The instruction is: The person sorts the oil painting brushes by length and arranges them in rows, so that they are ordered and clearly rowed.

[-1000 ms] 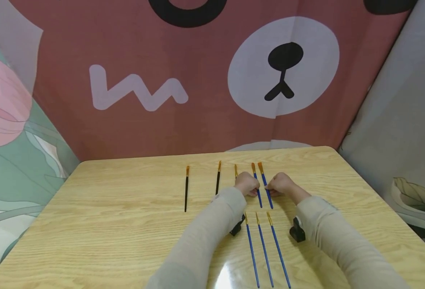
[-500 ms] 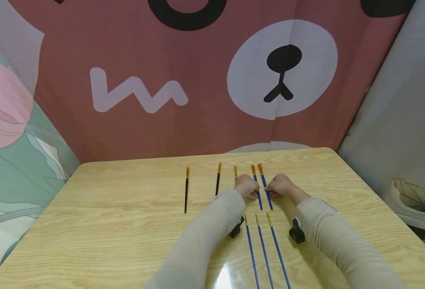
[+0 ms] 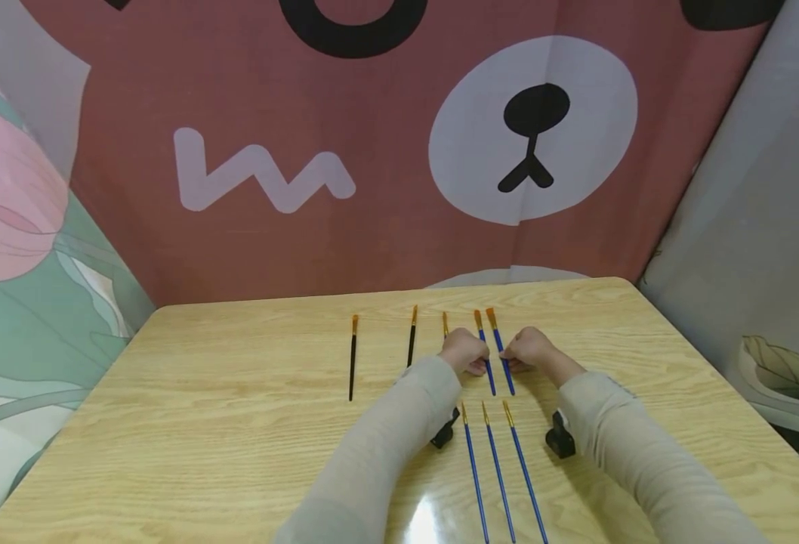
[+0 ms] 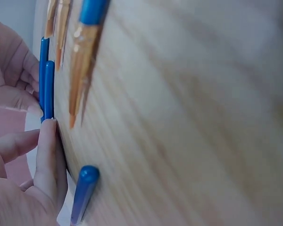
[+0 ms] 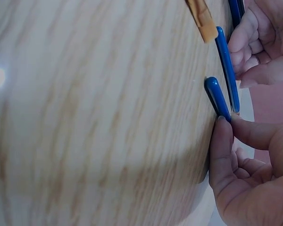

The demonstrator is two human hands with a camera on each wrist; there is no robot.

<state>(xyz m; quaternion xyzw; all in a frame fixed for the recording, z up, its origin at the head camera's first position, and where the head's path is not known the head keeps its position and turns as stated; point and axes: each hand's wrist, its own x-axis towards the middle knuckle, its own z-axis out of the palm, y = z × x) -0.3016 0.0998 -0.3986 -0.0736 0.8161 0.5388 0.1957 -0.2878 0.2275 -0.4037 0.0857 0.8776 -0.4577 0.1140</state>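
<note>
In the head view two blue paintbrushes lie side by side at the far part of the table, bristles pointing away. My left hand (image 3: 464,351) pinches the left blue paintbrush (image 3: 489,374) by its handle. Just right of it, my right hand (image 3: 527,349) pinches the right blue paintbrush (image 3: 507,375) between thumb and index finger. The right wrist view shows those fingertips at the handle end (image 5: 217,96). Left of my left hand, another paintbrush (image 3: 445,323) shows only its tip, the rest hidden by hand and sleeve.
Two black-handled brushes, one farther left (image 3: 353,359) and one nearer my left sleeve (image 3: 411,336), lie on the wooden table (image 3: 236,423). Three thin blue brushes, among them a middle one (image 3: 498,468), lie between my forearms. A patterned cloth (image 3: 270,249) hangs behind.
</note>
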